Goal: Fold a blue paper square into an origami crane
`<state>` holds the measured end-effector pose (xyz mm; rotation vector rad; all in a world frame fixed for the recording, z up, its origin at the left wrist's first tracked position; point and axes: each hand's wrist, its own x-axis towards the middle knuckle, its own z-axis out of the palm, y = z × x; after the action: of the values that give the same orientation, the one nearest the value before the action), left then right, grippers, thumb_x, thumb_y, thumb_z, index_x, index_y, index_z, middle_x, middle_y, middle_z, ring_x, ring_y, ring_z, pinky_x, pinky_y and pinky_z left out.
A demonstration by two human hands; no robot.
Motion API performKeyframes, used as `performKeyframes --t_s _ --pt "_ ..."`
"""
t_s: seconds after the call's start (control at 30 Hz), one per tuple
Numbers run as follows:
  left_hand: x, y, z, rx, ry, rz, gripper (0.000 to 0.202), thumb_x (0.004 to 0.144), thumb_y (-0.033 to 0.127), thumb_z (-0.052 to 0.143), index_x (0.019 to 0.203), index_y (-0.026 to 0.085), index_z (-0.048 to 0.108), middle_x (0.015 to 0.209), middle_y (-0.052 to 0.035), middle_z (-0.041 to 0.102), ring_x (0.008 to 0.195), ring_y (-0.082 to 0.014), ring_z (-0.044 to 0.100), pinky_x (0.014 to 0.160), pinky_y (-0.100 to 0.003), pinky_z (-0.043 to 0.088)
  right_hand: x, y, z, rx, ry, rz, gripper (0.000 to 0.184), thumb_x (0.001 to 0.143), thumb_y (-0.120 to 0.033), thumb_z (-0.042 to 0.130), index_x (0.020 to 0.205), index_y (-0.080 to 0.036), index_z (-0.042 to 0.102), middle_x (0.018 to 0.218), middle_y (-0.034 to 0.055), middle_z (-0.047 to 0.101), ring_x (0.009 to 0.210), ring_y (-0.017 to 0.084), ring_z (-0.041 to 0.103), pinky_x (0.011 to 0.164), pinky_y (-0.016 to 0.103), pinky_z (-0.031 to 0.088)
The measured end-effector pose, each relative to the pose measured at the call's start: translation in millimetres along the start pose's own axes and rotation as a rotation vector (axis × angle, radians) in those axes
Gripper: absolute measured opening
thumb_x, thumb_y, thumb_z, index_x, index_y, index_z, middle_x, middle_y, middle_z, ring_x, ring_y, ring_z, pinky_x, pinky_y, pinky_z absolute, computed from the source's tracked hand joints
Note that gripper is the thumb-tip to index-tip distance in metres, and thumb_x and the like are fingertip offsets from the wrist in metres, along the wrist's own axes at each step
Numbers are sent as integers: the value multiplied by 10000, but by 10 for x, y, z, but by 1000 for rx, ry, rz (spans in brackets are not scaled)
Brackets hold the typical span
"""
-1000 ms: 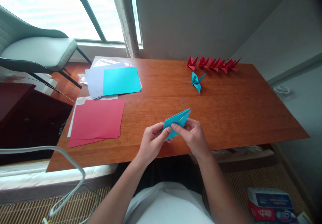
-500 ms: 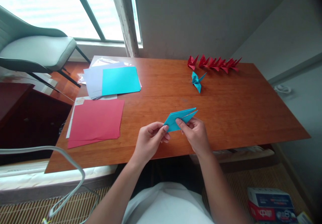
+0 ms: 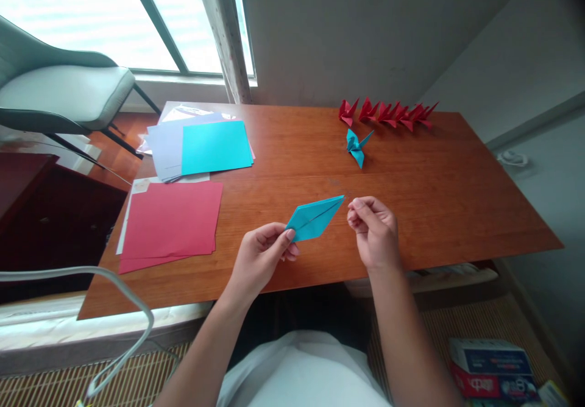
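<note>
The left hand [image 3: 260,254] pinches the near left tip of the folded teal paper [image 3: 315,217], a flat diamond held just above the tabletop [image 3: 434,181] near the middle of its front edge. The right hand [image 3: 377,230] sits just beside the paper's far tip, thumb and forefinger apparently pressed together; whether they touch the paper is unclear. A teal crane [image 3: 356,145] and red cranes [image 3: 388,113] stand by the back edge.
</note>
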<state>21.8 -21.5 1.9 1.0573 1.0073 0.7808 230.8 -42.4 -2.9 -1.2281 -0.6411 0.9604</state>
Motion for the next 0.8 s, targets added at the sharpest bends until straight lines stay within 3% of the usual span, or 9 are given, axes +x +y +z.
performKeyframes --t_s 0.07,0.13,0.2,0.27,0.37,0.43,0.67,0.8 --pt "-20 12 -4 8 2 -3 269 874 404 726 811 144 702 651 -18 718 578 -109 645 552 -182 474 11 5 -6 41 12 -2 206 818 -372 778 751 -205 677 646 -22 614 570 88 502 501 196 376" --pt "-33 23 20 15 -13 -3 275 877 406 721 803 142 699 653 -21 716 582 -114 643 557 -189 479 -19 38 17 53 -81 43 265 843 -482 734 877 -222 694 750 -2 641 642 118 550 519 211 417" --pt "-35 33 61 15 -23 1 280 885 407 712 801 141 696 656 -23 714 585 -116 641 560 -193 480 -79 90 63 61 -197 96 448 858 -639 639 1047 -235 693 868 30 672 718 159 600 548 246 471" --pt "-30 38 98 21 -26 2 288 890 415 704 804 140 694 656 -25 712 588 -120 642 563 -198 481 -143 145 118 30 -285 129 530 829 -695 631 1065 -226 695 884 47 697 739 186 631 593 282 515" --pt "-24 35 115 36 -52 -11 311 883 441 706 806 139 692 654 -31 713 584 -130 646 564 -210 493 -189 195 189 -132 -254 128 384 778 -577 759 786 -197 701 769 35 707 703 186 641 672 307 543" --pt "-27 29 101 42 -69 -25 322 875 454 711 815 138 693 655 -35 716 579 -131 646 564 -213 503 -173 193 213 -173 -207 124 322 755 -489 809 710 -188 704 729 23 713 674 177 638 680 310 542" --pt "-46 32 19 69 -132 -62 333 883 464 695 809 139 688 639 -33 705 577 -131 641 570 -209 505 -34 85 129 -124 -117 44 220 766 -415 818 759 -205 752 699 -1 707 649 142 609 626 260 508" --pt "-33 53 -5 157 -213 -5 307 916 440 653 858 144 711 765 -47 729 714 -162 671 656 -230 521 -63 29 107 -210 -142 4 229 775 -431 809 799 -212 748 714 1 714 654 149 626 609 257 519"
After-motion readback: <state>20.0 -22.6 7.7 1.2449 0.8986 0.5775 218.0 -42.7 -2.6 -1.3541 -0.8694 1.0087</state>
